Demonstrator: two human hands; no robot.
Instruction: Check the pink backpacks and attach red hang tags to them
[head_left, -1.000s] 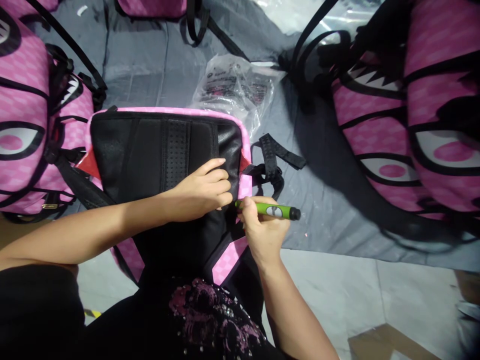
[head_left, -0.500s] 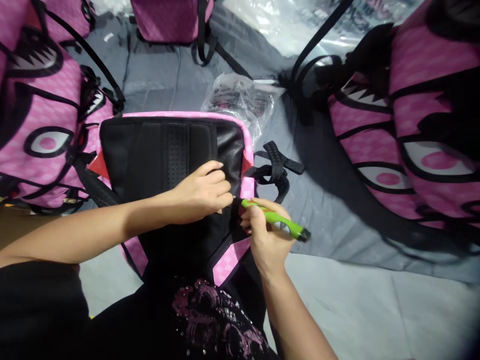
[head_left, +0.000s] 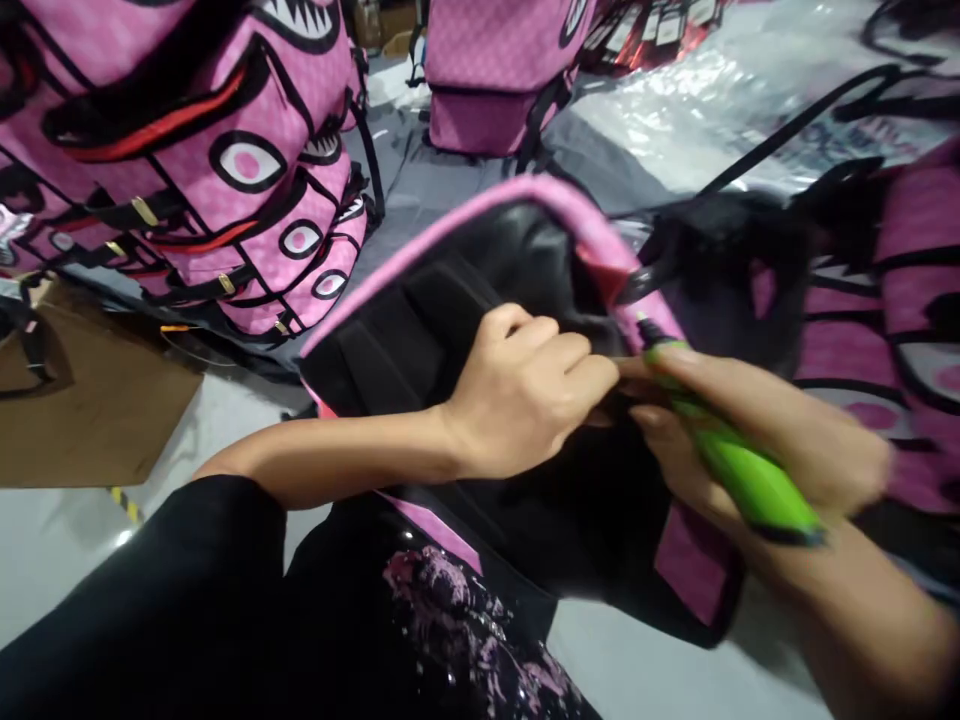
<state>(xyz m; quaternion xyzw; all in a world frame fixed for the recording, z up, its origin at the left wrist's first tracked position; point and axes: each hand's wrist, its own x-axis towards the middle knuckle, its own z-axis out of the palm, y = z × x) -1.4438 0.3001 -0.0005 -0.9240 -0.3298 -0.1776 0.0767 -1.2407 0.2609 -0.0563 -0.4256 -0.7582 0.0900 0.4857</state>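
Observation:
A pink-checked backpack (head_left: 405, 340) lies tilted across my lap, its black back panel facing up and a red tab at its side edge. My left hand (head_left: 525, 395) is closed over the panel near that edge, fingers curled; whatever they pinch is hidden. In my right hand (head_left: 810, 430) is a bright green, pen-shaped tool (head_left: 750, 475) with black ends. Its dark tip reaches the bag's pink side edging, just right of my left fingers. Motion blurs the right hand and the tool.
Several pink backpacks (head_left: 247, 215) with eye and teeth prints are heaped at the left. Another backpack (head_left: 495, 80) stands behind, and more lie at the right. Clear plastic wrap (head_left: 712, 120) covers the back right. A cardboard box (head_left: 97, 390) sits on the floor at left.
The view has swung left and come closer. The backpack has tilted, its right side edge now raised. Both hands stay together at that edge, the green tool still in my right hand.

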